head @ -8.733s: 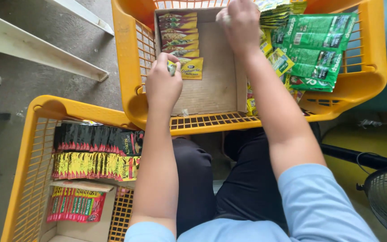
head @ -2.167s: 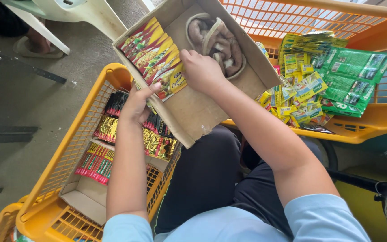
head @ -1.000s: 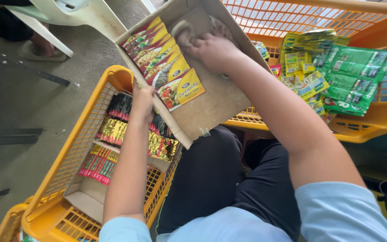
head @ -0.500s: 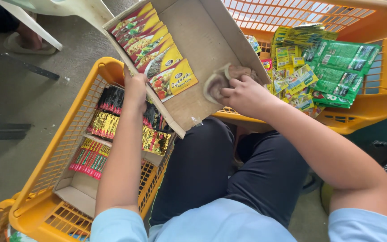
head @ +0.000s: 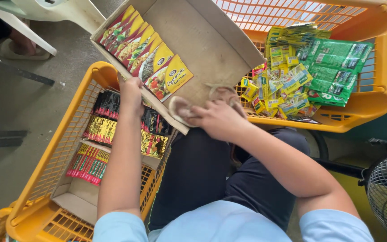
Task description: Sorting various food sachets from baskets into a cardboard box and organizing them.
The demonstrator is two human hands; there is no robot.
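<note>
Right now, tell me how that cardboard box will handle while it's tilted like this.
The cardboard box looks light: the left hand props one edge alone. Its thin walls would probably flex. The sachets lie loose in a row, so tilting further may slide them. The right hand grips a cloth-like bundle.

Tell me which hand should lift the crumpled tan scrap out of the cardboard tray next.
Right, probably. The right hand already grips the crumpled scrap at the near edge of the cardboard tray, while the left hand holds up the tray's side.

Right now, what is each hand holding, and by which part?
Left hand grips the cardboard tray at its near side wall. Right hand holds a crumpled pale cloth, bunched, at the tray's lower edge.
</note>
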